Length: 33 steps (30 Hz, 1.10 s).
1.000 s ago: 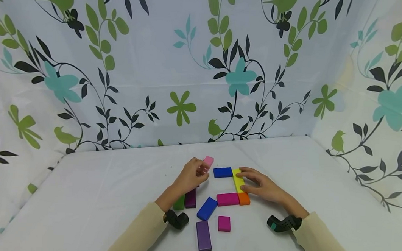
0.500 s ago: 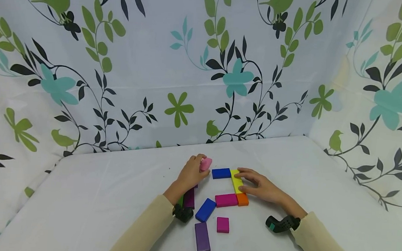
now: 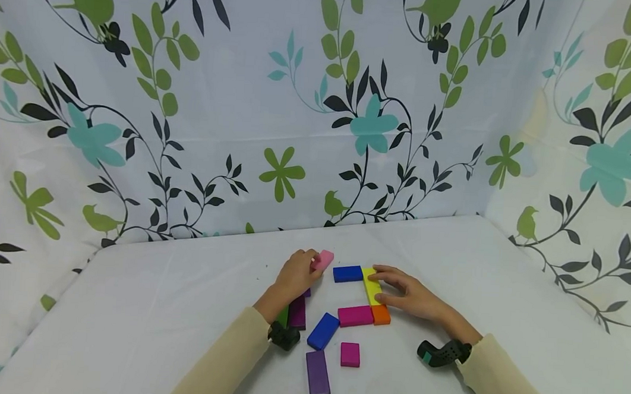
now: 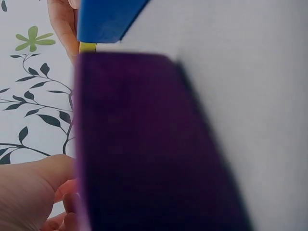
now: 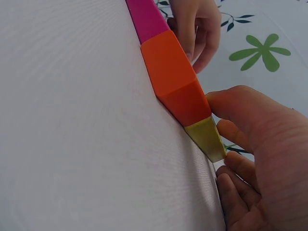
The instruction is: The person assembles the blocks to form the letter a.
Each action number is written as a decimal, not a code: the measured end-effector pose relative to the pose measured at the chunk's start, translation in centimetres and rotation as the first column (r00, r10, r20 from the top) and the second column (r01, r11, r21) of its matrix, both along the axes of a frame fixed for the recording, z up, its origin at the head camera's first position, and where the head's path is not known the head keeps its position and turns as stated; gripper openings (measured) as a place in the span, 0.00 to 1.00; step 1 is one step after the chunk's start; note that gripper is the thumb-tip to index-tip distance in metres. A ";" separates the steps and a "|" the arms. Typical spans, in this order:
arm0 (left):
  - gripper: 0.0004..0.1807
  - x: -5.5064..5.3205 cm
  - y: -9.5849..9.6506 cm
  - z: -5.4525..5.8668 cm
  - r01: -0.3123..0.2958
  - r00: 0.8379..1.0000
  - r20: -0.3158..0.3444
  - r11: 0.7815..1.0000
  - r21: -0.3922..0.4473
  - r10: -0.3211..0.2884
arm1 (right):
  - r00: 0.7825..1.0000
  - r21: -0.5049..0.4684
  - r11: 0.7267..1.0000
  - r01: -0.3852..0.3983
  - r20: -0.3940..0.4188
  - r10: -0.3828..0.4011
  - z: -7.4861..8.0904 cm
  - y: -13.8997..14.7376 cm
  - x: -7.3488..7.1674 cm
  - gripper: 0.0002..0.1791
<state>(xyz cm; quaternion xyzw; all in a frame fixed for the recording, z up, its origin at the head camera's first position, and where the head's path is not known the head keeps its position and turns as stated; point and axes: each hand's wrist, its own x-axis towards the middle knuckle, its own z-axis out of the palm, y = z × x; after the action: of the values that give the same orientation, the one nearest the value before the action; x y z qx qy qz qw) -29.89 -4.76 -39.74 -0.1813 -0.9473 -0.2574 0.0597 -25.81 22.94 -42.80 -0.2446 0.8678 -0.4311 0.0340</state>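
Observation:
My left hand (image 3: 293, 276) pinches a small pink block (image 3: 324, 259) between thumb and fingers, left of a blue block (image 3: 348, 273). In the left wrist view that hand (image 4: 29, 195) is partly hidden by a dark purple block (image 4: 139, 134). My right hand (image 3: 409, 292) rests its thumb and fingertips on the yellow block (image 3: 371, 288), fingers loosely bent. The yellow block joins the blue one at its far end and an orange block (image 3: 381, 314) at its near end. A magenta block (image 3: 355, 316) meets the orange one on the left.
Nearer lie a tilted blue block (image 3: 323, 331), a small magenta block (image 3: 350, 354) and a purple block (image 3: 318, 375). A dark purple block (image 3: 297, 313) and a green block (image 3: 283, 317) sit partly under my left forearm. A leaf-patterned curtain (image 3: 217, 126) stands behind the white table (image 3: 127, 318).
My left hand shifts slightly and turns the pink block, still gripping it near the same spot. My right hand stays on the yellow block; the other blocks keep their places.

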 end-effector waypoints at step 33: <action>0.13 1.3 -3.8 -0.1 0.091 0.996 0.027 0.996 0.001 -0.091 | 1.000 0.018 1.000 0.004 -0.009 -0.004 -0.2 0.1 -0.2 0.24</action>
<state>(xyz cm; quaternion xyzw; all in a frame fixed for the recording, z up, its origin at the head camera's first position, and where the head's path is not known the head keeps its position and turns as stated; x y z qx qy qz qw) -28.61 -8.55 -39.87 -0.2206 -0.9388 -0.2622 0.0354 -25.98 23.07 -43.05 -0.2443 0.8724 -0.4221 0.0315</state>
